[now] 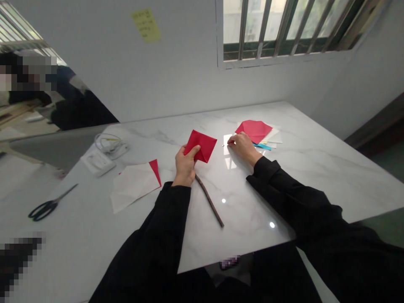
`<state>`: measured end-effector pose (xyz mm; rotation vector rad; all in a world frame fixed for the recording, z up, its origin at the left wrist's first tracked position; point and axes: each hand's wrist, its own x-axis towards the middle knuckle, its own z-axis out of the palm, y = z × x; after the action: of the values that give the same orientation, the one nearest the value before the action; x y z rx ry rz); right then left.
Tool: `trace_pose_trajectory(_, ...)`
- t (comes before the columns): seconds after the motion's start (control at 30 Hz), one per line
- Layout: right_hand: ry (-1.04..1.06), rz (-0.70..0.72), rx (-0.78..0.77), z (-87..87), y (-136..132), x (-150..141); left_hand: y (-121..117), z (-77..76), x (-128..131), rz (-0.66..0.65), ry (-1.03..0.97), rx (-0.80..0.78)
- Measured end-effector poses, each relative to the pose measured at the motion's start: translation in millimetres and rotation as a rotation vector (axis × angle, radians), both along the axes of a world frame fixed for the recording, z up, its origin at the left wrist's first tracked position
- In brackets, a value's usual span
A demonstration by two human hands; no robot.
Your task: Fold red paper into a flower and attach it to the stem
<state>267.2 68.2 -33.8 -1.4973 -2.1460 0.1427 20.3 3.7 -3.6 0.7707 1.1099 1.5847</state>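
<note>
Working from left to right, we first saw a tall mirror (59, 99) at the table's far left, showing a pixelated figure in dark clothing. On the white marble table (284, 189) lay black-handled scissors (47, 207), then a folded white sheet (134, 187) with a red corner showing. Beyond it sat a white plastic box (97, 162) with a coiled white cable (110, 144) just behind it.

The person's left hand (185, 165) gripped a folded red paper square (202, 145) between thumb and fingers, holding it just above the table. A dark twig (210, 201) lay close beside that wrist, running toward the near edge of the table. Between the hands was a patch of marble bright with window reflections.

The right hand (241, 147) rested on the marble, its fingers loosely curled and apparently holding nothing. Just beyond it lay a red paper sheet (254, 131) on white sheets (271, 136), with a blue paper strip (262, 146) poking out near the knuckles. A yellow sticky note (146, 25) was on the wall ahead, and a barred window (284, 29) was to its right.
</note>
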Motion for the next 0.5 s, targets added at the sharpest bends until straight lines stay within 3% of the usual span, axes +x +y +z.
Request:
trace_pose_trajectory(0.2, 0.205, 0.073, 0.032, 17.0, -16, 0, -2, 1.4, 5, -0.025, 0.024, 0.007)
trace_pose_trajectory(0.5, 0.816, 0.240, -0.248, 26.7, -65, 19, -8, -8.8, 21, -0.044, 0.180, 0.019)
